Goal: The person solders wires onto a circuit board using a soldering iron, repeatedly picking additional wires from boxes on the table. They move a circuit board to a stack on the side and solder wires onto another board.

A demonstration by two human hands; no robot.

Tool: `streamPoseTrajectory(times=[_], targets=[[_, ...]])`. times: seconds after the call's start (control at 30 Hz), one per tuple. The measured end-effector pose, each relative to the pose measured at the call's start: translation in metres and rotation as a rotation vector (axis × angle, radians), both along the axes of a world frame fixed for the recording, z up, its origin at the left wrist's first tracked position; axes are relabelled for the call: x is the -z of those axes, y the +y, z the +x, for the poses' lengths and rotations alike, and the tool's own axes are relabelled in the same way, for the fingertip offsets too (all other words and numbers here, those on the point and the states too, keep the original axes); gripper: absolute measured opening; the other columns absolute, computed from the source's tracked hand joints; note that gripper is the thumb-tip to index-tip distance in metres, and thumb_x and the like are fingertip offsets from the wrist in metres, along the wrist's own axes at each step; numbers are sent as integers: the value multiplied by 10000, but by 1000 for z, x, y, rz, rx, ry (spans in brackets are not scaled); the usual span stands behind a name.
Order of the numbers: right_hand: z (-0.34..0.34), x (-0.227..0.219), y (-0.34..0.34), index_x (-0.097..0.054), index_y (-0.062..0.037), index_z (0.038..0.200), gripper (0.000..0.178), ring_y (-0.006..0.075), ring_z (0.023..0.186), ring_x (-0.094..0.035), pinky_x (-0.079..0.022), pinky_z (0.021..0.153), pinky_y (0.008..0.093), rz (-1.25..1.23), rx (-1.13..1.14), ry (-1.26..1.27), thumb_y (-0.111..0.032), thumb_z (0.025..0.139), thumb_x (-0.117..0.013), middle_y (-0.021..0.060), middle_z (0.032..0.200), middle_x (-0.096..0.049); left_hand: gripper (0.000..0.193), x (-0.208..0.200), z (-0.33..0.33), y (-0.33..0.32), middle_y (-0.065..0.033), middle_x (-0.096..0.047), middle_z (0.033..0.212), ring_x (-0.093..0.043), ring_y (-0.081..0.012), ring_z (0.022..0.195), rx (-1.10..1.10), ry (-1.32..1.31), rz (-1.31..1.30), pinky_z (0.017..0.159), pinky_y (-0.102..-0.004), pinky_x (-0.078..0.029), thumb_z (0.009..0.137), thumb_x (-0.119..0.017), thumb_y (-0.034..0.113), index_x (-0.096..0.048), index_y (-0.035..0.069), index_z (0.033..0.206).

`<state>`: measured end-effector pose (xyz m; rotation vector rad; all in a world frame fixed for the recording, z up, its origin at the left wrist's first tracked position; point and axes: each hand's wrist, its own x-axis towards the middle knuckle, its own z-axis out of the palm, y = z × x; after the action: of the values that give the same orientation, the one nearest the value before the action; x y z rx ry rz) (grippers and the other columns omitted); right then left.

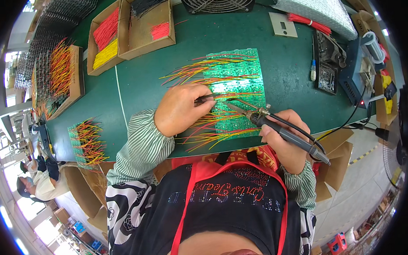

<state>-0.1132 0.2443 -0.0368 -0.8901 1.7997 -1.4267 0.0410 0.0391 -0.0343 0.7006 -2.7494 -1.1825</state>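
A green circuit board panel with several red and yellow wires sticking out to its left lies on the green bench. My left hand rests on the wires at the panel's left edge and pinches a thin dark wire between its fingers. My right hand grips a black-handled soldering iron by its handle. The iron's tip points left and sits over the panel's lower middle, close to my left fingertips. The iron's cable trails off to the right.
Cardboard boxes of red, yellow and black wires stand at the back left. A second wired panel lies at the left edge. A fan, a bubble-wrap roll, a solder spool and an iron stand are at the right. Other people sit at the far left.
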Motion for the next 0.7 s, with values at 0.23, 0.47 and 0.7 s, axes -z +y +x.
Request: streamPoseTrajectory(times=[0.23,0.47,0.7], targets=[[-3,2,-6,-546,38,888,141,114,622,-615,-520,576,244,18,-18,5,16,762,-607,105,724,-636,177,3,-2,-2,-116,-622,715,-599,-291,659,1,1,25,582,-391,-461,788,-621,198,-622,22,793],[1,-2,-8,-597,0,805,163,69,576,-578,-473,548,225,25,107,-67,-46,692,-706,46,669,-629,172,3,-3,-5,-116,-618,717,-596,-285,653,18,-8,26,582,-386,-458,786,-618,192,-619,20,782],[-5,-12,2,-594,3,829,178,65,616,-582,-476,572,221,43,119,-101,-25,693,-705,35,692,-634,177,1,-3,-4,-122,-620,732,-597,-290,670,1,-41,62,591,-384,-456,787,-626,197,-626,20,795]])
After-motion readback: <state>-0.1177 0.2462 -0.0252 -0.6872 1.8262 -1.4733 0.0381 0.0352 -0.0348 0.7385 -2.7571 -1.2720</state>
